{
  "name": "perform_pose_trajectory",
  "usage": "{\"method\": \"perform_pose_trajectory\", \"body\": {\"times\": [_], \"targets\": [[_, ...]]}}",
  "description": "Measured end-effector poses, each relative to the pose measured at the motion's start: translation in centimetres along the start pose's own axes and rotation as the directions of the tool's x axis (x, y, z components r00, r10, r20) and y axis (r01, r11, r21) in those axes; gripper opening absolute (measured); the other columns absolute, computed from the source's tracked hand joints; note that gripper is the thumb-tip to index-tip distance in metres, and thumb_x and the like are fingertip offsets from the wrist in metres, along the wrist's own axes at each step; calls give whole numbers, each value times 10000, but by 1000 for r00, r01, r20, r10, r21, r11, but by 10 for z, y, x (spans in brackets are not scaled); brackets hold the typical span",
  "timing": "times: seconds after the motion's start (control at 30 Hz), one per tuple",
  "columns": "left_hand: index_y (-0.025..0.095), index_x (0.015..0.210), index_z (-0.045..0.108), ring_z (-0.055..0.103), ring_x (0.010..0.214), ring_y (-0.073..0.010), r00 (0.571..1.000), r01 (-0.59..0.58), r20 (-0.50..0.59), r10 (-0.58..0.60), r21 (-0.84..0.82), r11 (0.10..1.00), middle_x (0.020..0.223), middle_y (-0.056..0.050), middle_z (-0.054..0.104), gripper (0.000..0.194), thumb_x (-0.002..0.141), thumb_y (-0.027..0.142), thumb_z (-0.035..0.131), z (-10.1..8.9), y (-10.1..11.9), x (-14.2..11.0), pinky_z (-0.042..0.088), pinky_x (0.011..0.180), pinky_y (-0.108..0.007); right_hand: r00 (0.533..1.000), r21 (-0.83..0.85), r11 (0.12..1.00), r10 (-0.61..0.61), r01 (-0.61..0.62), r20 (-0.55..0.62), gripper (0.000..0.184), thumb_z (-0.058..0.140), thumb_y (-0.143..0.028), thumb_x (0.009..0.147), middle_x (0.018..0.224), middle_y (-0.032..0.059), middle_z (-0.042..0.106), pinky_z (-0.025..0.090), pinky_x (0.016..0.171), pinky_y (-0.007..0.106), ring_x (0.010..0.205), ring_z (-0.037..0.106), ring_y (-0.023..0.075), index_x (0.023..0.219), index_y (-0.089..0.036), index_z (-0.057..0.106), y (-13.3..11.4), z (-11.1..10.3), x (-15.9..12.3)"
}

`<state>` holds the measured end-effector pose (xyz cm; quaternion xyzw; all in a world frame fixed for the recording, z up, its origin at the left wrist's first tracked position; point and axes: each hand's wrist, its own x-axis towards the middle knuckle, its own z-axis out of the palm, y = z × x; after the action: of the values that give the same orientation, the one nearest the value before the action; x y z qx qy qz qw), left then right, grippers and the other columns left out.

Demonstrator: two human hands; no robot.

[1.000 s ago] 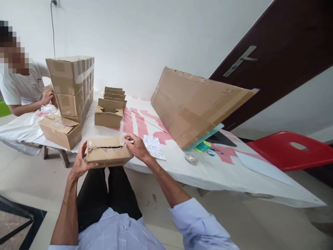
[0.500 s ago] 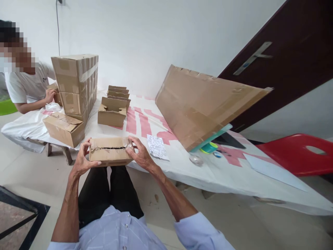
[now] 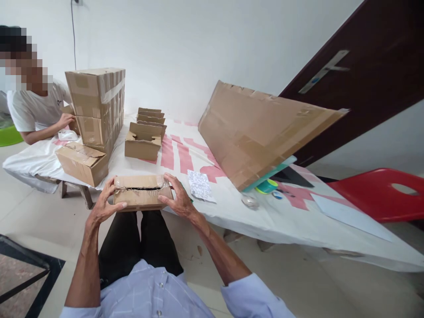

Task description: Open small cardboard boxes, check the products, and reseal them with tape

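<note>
Brown cardboard makes up the carton (image 3: pixel 141 201) held over the person's lap at the near edge of the cloth-covered table (image 3: pixel 232 221), a dark, ragged gap running along its top. At its nine o'clock end, the left hand (image 3: pixel 103 204) is partly curled, gripping it with the thumb on the front face; at three o'clock, the right hand (image 3: pixel 179 198) is likewise half-closed around the other end, its thumb on the front. Near the carton, at ten o'clock, lies a taped box (image 3: pixel 81 164); farther off, at eleven, rises a stack of boxes (image 3: pixel 91 106). At twelve sits an open box (image 3: pixel 141 149). Just beside the right hand, at three, lies a patterned sheet (image 3: pixel 201 186), with a tape roll (image 3: pixel 250 202) beyond it. At two, a large cardboard panel (image 3: pixel 258 137) stands tilted. Farthest out are a seated co-worker (image 3: pixel 38 108) at ten and a red chair (image 3: pixel 371 196) at three.
</note>
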<state>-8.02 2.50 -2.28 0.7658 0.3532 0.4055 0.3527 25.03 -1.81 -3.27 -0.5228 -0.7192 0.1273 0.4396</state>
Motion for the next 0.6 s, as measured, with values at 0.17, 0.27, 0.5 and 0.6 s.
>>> {"method": "perform_pose_trajectory", "body": {"times": [0.17,0.27,0.5,0.6], "targets": [[227,1383,632,291,1601,-385,1000,-6,10,5,46,999,1644,-136,378,660,877,635,749,4,0,2,281,1324,-548,1000,-21,1000,-16,16,-23,759,769,-470,874,1604,153,494,382,1255,570,1513,449,343,1546,-259,488,1,4,-3],[241,1394,615,311,1583,-389,1000,1,12,-2,47,999,1613,-145,382,704,836,629,796,4,-2,2,284,1316,-576,999,-12,1000,-16,15,-36,771,757,-521,881,1595,162,502,388,1246,577,1505,457,347,1548,-251,480,0,6,-4],[240,1379,600,316,1573,-406,1000,-3,4,2,76,997,1591,-165,352,821,723,636,894,1,-10,2,325,1292,-591,970,31,989,146,-142,-195,559,453,-570,1037,1419,170,632,578,983,463,1244,646,293,1457,-216,557,23,-16,2],[246,1421,579,302,1580,-422,1000,-9,18,8,73,997,1599,-168,340,901,685,644,915,1,-12,4,336,1284,-604,923,-182,921,296,-344,-248,488,449,-521,1032,1283,181,684,577,910,443,1055,683,285,1302,-164,643,46,-31,3]]}}
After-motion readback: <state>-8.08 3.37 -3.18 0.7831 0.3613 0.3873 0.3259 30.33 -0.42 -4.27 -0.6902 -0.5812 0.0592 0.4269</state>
